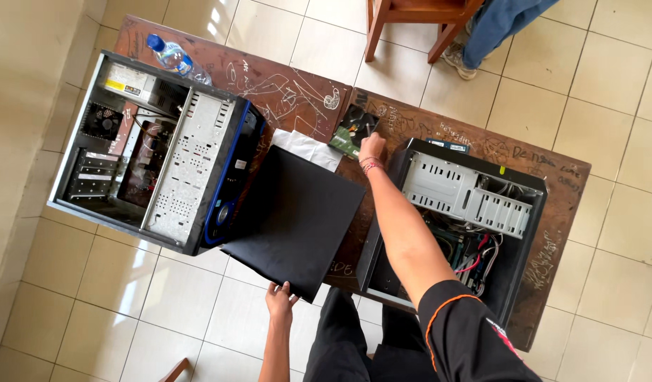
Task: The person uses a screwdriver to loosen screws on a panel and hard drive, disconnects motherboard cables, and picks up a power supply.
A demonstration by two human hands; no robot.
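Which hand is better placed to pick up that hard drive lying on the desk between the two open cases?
Right. The right hand is stretched out and already touching the hard drive. The left hand is gripping the near edge of the black side panel, far from the drive.

This is looking like a classroom or school computer workshop. Two scribbled-over wooden desks (298,92) are standing on a cream tiled floor (609,71), each bearing an opened desktop computer case (156,152), its drive bays and wiring showing. A wooden chair (411,21) is standing at the upper edge of the frame, where another person's leg is showing.
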